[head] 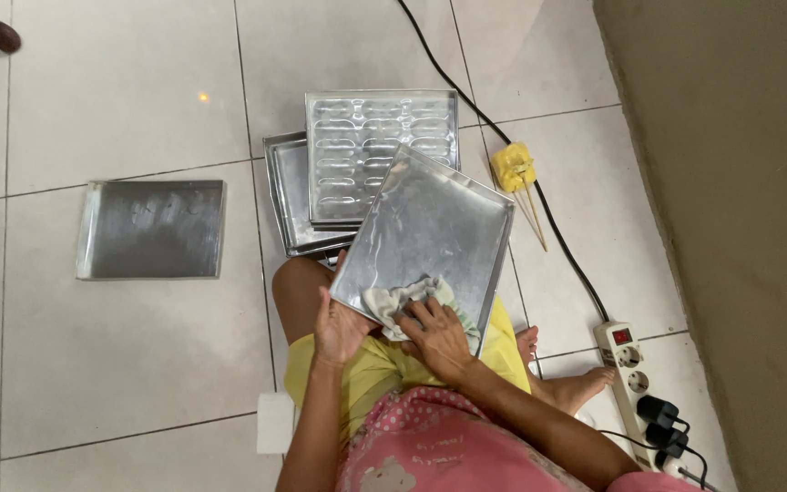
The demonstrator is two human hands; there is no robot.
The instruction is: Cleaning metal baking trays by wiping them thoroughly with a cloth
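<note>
A flat silver baking tray (434,219) rests tilted on my lap. My left hand (337,328) grips its near left edge from below. My right hand (434,335) presses a crumpled pale cloth (392,299) against the tray's inner surface near the bottom edge. I sit on the tiled floor in yellow shorts and a pink dotted top.
A stack of metal trays (289,191) lies ahead, topped by a moulded tray with oval cavities (380,137). Another flat tray (152,228) lies to the left. A yellow brush with wooden sticks (514,169), a black cable (466,87) and a power strip (628,355) lie to the right.
</note>
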